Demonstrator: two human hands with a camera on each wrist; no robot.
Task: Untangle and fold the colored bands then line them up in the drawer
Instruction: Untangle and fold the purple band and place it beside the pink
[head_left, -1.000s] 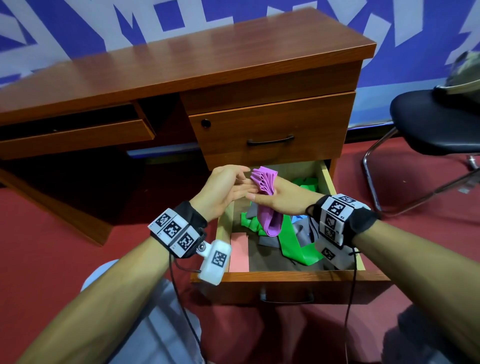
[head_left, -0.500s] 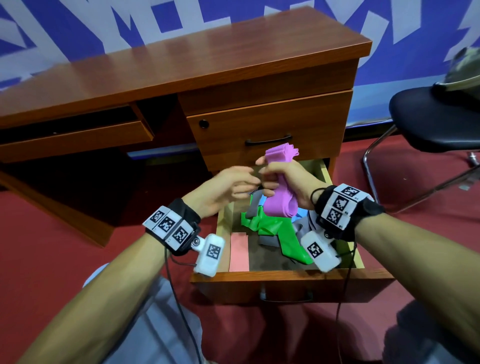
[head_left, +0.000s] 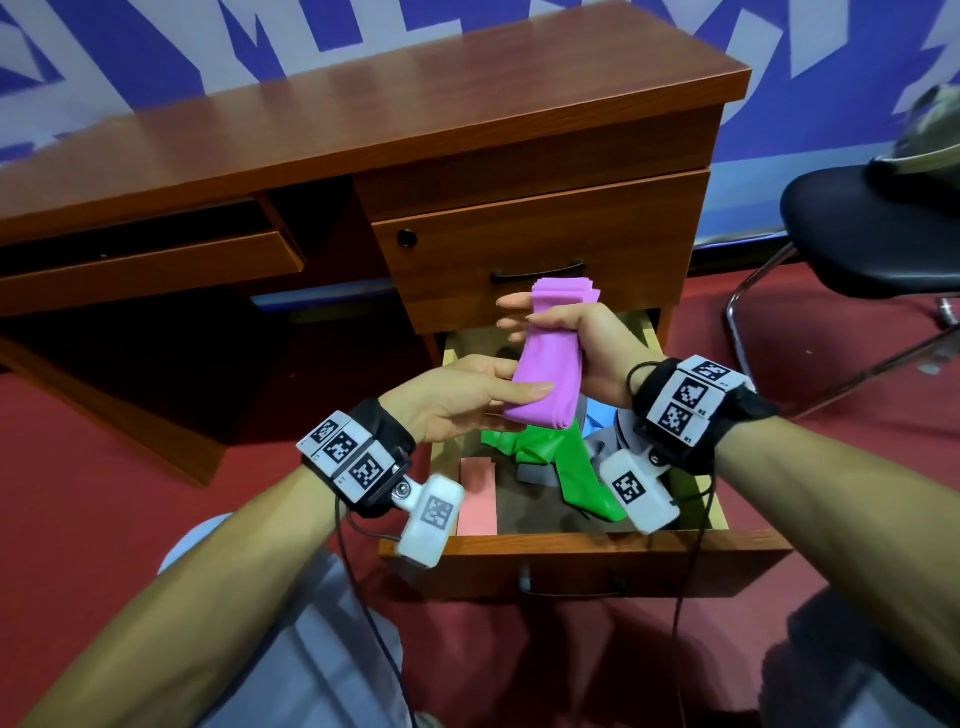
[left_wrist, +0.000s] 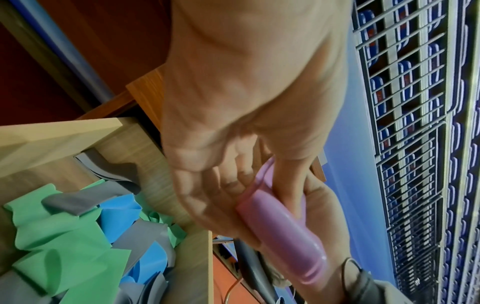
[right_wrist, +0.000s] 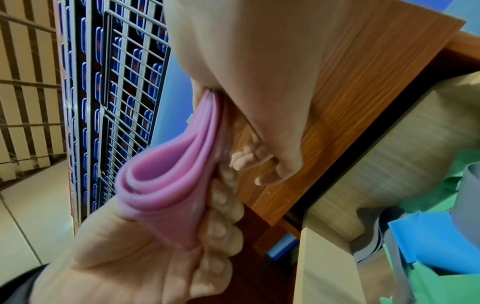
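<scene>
A folded purple band (head_left: 550, 374) stands upright above the open drawer (head_left: 582, 545). My right hand (head_left: 540, 319) grips its upper half, fingers curled round it. My left hand (head_left: 488, 395) pinches the looped lower end, thumb in front and fingers behind. The left wrist view shows the purple band (left_wrist: 280, 232) between thumb and palm, and its folded layers (right_wrist: 176, 197) show in the right wrist view. In the drawer a green band (head_left: 576, 467), a grey band (head_left: 540, 473) and a blue band (head_left: 597, 415) lie tangled. A folded pink band (head_left: 478, 499) lies flat along the drawer's left side.
The closed upper drawer (head_left: 540, 249) with its dark handle is just behind my hands. A pull-out tray (head_left: 145, 265) sits under the desk top at the left. A black chair (head_left: 872, 228) stands at the right on the red floor.
My right hand has lifted the purple band and turned it upright. My left hand has slid from the band's top end down to its lower looped end.
</scene>
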